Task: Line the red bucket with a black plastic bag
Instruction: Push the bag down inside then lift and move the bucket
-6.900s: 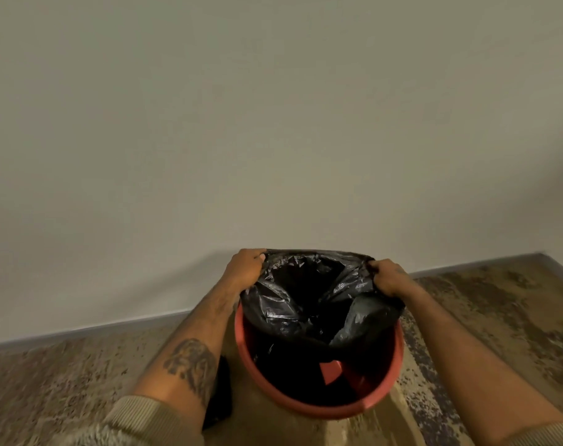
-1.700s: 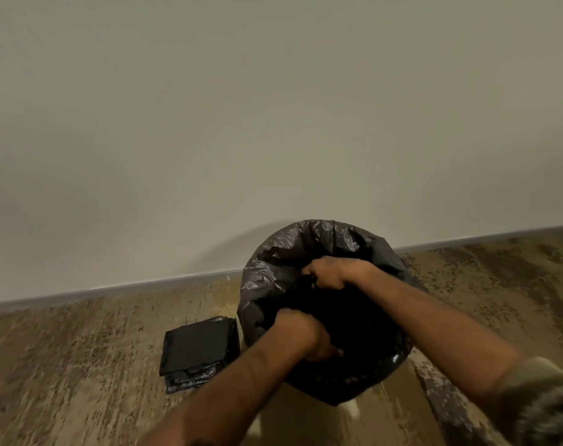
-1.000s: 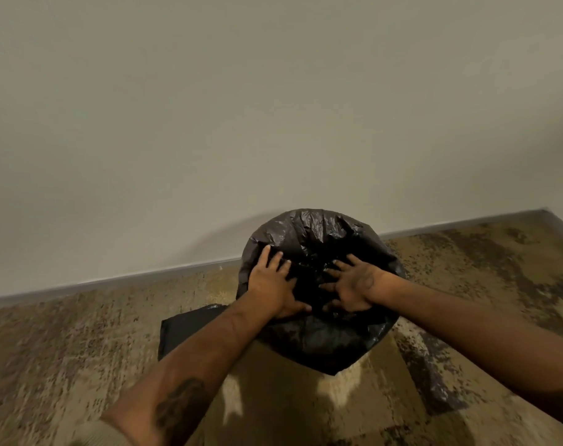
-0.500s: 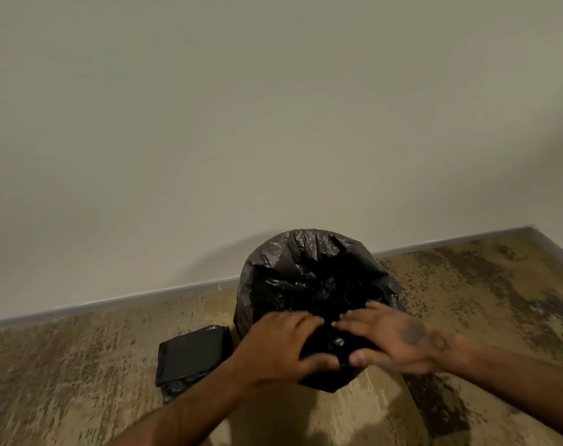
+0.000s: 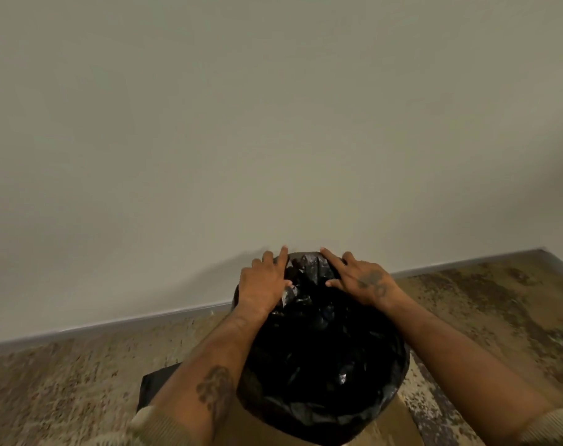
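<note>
A black plastic bag (image 5: pixel 325 358) covers the bucket completely; none of the red shows, and the bag's edge hangs down over the outside. My left hand (image 5: pixel 265 281) lies flat on the far left part of the rim, fingers spread. My right hand (image 5: pixel 360 280) lies flat on the far right part of the rim, fingers also spread. Both palms press on the plastic and neither grips it. The fingertips of both hands reach the bag's far edge by the wall.
The bucket stands on a mottled brown floor (image 5: pixel 64 387) close to a pale wall (image 5: pixel 273 123) with a grey skirting (image 5: pixel 129 321). A flat stack of folded black bags (image 5: pixel 158 386) lies on the floor left of the bucket, partly behind my left forearm.
Both hands have slid from the near side of the bag's mouth to its far rim. The view has come closer over the bucket.
</note>
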Action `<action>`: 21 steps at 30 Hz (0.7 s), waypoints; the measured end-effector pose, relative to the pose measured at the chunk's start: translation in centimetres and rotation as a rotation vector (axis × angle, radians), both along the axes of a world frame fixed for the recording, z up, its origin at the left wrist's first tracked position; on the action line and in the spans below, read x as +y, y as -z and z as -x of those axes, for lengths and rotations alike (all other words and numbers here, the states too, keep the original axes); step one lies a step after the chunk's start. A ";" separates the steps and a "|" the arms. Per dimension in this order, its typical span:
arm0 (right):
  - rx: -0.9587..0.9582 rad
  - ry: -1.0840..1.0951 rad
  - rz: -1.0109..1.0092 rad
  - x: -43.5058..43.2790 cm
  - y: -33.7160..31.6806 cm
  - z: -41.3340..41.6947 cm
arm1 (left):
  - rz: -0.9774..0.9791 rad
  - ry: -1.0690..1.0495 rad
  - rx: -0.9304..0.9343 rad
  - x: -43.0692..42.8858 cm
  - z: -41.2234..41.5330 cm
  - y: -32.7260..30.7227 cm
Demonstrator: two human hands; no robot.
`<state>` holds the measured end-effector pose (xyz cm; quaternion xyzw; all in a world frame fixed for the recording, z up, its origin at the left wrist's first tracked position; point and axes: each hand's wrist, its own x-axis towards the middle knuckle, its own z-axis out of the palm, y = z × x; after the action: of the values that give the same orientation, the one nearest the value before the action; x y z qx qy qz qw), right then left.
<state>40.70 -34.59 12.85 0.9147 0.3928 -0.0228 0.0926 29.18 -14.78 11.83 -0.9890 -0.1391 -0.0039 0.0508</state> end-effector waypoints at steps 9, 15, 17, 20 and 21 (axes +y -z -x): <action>0.440 0.300 -0.440 -1.0 0.8 -2.2 | 0.651 -0.170 0.041 4.2 -1.0 -0.4; 0.562 0.512 -0.679 -2.2 0.3 -1.8 | 0.938 -0.388 -0.097 4.7 1.1 -2.6; 0.492 0.560 -0.772 -3.1 -0.4 -0.8 | 0.861 -0.427 -0.297 4.2 3.2 -3.1; 0.436 0.537 -0.833 -4.2 -0.4 2.0 | 0.902 -0.450 -0.395 1.5 7.1 -2.6; 0.411 0.497 -0.793 -4.4 -0.1 3.0 | 0.925 -0.460 -0.379 0.5 8.1 -2.3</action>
<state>37.72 -39.03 12.90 0.9219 0.1519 -0.0727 -0.3489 21.12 -14.25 14.17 -0.8341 -0.3457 -0.1089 -0.4157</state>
